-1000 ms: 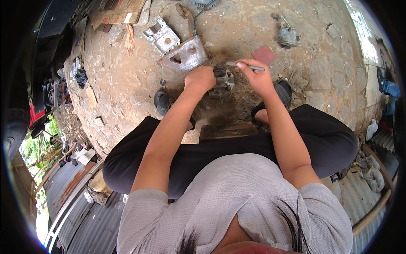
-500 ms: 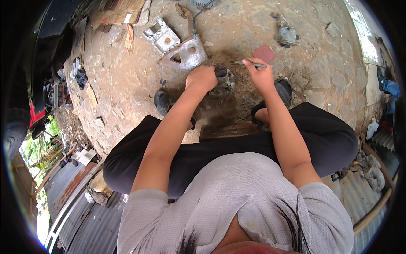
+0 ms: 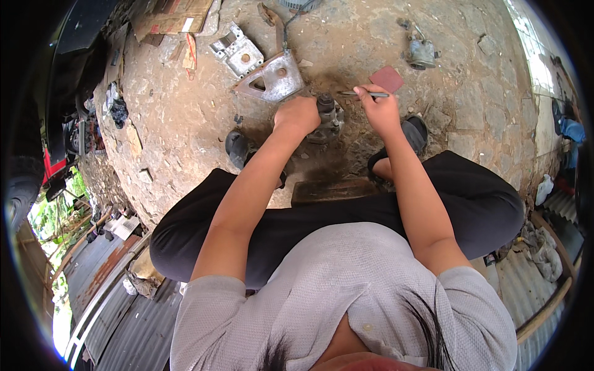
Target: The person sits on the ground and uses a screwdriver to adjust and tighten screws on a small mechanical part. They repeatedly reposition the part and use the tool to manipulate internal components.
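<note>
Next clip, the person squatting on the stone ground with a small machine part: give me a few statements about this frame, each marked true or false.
1. The right hand holds a thin metal tool. True.
2. The left hand rests flat on the ground, away from everything. False: it grips the dark machine part between the feet.
3. A reddish flat square piece lies beyond the right hand. True.
4. The triangular metal plate lies on the person's lap. False: it lies on the ground beyond the left hand.
</note>
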`<state>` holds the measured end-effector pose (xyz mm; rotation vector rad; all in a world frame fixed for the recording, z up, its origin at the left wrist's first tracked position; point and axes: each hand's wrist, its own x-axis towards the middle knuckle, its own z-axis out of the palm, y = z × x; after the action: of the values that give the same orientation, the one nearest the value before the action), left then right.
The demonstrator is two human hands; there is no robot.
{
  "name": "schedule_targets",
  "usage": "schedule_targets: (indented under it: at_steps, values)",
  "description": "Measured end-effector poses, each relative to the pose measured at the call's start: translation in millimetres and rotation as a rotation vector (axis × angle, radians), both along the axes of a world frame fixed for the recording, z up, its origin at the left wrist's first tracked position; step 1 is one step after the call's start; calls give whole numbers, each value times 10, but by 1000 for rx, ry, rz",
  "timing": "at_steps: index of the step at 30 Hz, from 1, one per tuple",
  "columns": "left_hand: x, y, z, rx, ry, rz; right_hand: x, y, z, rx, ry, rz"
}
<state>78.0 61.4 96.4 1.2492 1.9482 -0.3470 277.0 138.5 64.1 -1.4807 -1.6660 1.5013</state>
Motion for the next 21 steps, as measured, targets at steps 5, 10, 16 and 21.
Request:
schedule_targets:
  at_steps: [5, 10, 16, 21]
  values:
    - [15, 1, -44, 1, 4, -7, -40, -2, 70, -2, 169, 66]
    - [23, -12, -67, 5, 5, -27, -48, 36, 123, -47, -10, 40]
    - [93, -24, 0, 20, 9, -49, 18, 36, -6, 8, -29, 8]
    - [81, -13, -43, 5, 8, -39, -22, 39, 90, -23, 238, -25]
